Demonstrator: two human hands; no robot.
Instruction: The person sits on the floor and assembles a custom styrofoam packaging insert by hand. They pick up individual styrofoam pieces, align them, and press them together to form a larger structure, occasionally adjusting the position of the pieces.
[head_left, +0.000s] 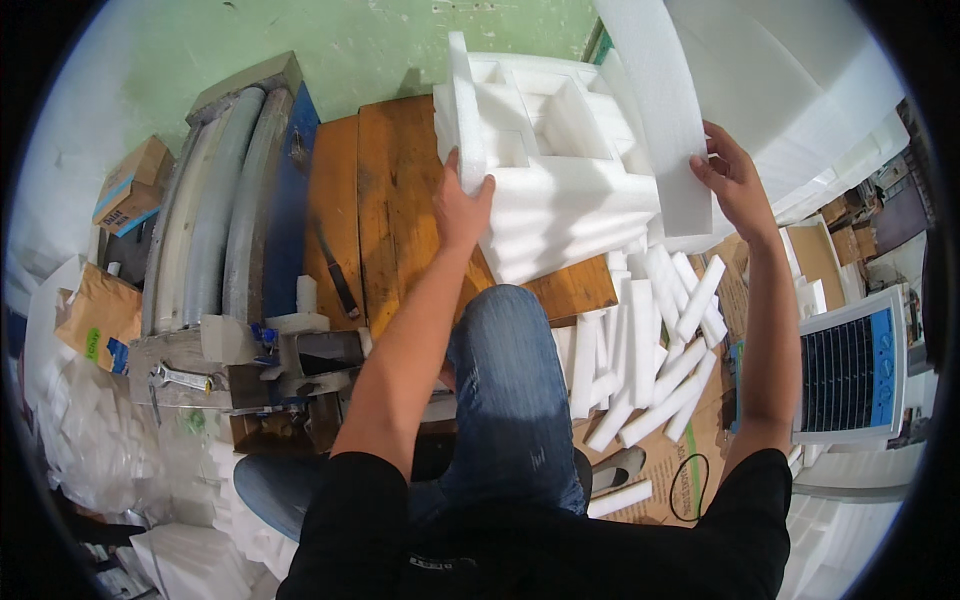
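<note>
My left hand (462, 212) is closed round the near end of a thin white foam strip (463, 95), thumb on one side and fingers on the other. That strip stands on edge along the left side of a stack of white foam trays (570, 205) with open compartments. On the right, my right hand (738, 182) pinches a long, wide white foam strip (672, 115) near its lower end. This second strip rises past the stack's right side and leaves the picture at the top. The stack sits on a wooden bench (395, 190).
A knife (335, 270) lies on the bench's left part. Beyond it stands a roller machine (225, 210), with a wrench (185, 378) at its near end. Several loose foam offcuts (650, 350) are piled right of my knee. An air cooler (850, 370) stands farther right.
</note>
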